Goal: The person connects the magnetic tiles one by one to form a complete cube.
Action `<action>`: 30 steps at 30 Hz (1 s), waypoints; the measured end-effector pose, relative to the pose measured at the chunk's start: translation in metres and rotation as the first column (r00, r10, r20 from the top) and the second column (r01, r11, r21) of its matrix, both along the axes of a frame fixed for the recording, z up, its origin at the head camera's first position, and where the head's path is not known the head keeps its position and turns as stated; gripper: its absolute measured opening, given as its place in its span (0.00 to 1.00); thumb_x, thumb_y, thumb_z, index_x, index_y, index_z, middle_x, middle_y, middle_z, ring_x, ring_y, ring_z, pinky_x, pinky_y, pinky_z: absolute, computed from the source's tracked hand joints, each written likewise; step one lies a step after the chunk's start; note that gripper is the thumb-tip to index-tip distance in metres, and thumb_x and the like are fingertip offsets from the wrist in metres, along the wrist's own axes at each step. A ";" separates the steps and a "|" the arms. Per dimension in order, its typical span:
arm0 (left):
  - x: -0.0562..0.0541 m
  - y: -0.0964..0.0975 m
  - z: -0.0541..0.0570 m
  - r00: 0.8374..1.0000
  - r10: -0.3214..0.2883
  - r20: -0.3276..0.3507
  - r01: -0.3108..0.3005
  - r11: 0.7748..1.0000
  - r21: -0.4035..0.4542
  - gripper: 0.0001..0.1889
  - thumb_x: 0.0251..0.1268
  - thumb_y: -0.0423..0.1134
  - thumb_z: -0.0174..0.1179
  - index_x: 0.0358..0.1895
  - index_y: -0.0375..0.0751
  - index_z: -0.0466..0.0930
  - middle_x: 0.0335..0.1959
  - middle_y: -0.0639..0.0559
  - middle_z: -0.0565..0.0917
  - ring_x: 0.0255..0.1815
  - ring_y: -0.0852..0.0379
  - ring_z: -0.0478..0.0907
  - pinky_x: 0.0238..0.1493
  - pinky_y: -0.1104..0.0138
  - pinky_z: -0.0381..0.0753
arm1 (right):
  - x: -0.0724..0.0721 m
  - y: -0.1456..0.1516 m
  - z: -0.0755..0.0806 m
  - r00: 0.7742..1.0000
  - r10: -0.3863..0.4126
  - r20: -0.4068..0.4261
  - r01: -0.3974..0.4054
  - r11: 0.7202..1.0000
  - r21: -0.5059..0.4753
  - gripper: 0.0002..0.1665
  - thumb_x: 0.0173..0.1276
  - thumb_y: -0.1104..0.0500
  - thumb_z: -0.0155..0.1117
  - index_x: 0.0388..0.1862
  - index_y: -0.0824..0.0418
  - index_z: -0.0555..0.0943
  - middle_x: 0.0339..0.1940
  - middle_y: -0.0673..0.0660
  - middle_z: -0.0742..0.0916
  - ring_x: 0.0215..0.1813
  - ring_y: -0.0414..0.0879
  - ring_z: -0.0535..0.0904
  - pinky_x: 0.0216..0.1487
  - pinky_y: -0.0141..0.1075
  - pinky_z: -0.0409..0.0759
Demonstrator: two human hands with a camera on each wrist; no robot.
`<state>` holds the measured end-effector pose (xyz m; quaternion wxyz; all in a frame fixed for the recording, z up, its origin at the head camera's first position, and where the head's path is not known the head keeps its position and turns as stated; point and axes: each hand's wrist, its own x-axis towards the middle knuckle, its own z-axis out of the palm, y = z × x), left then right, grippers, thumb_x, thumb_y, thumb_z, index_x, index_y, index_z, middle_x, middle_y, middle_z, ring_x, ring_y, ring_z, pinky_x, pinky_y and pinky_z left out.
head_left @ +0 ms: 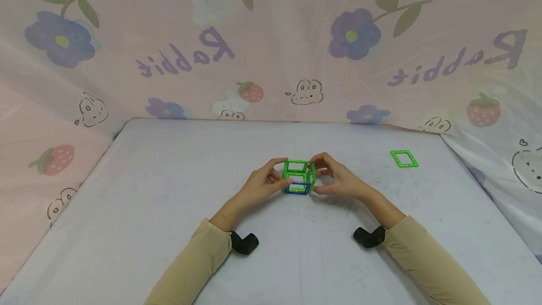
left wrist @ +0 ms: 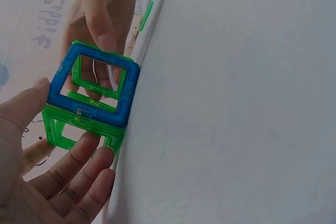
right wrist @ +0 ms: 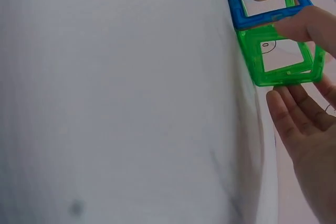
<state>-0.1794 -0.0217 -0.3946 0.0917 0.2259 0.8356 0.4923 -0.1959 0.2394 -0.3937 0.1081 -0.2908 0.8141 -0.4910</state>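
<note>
the left hand (head_left: 259,187) grips a small box (head_left: 298,173) of frames near the middle of the table (head_left: 127,229), its blue frame (left wrist: 129,90) in front; the right hand (head_left: 340,180) pinches its right-hand green frame (head_left: 313,175). uneven squeezing could skew that side or pop joined edges apart.

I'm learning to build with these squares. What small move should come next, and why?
Probably, the right hand should let go and fetch the loose green square: the box looks open on top, and the left hand grips it.
</note>
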 end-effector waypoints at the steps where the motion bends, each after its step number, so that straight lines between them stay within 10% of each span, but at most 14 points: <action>1: 0.000 0.000 0.000 1.000 0.000 0.002 0.000 1.000 0.000 0.31 0.66 0.47 0.61 0.71 0.49 0.62 0.37 0.51 0.84 0.36 0.60 0.78 0.42 0.67 0.77 | 0.000 0.000 0.000 1.000 -0.003 0.003 0.003 1.000 -0.002 0.38 0.53 0.67 0.74 0.60 0.63 0.64 0.58 0.62 0.74 0.60 0.57 0.72 0.59 0.45 0.74; 30: 0.000 0.001 0.000 1.000 -0.001 0.000 0.001 1.000 0.014 0.31 0.66 0.45 0.61 0.71 0.47 0.62 0.38 0.49 0.83 0.36 0.60 0.77 0.41 0.67 0.76 | 0.003 -0.001 -0.002 1.000 -0.027 -0.012 0.027 0.999 -0.030 0.40 0.54 0.63 0.76 0.64 0.63 0.67 0.58 0.63 0.77 0.58 0.56 0.75 0.55 0.46 0.78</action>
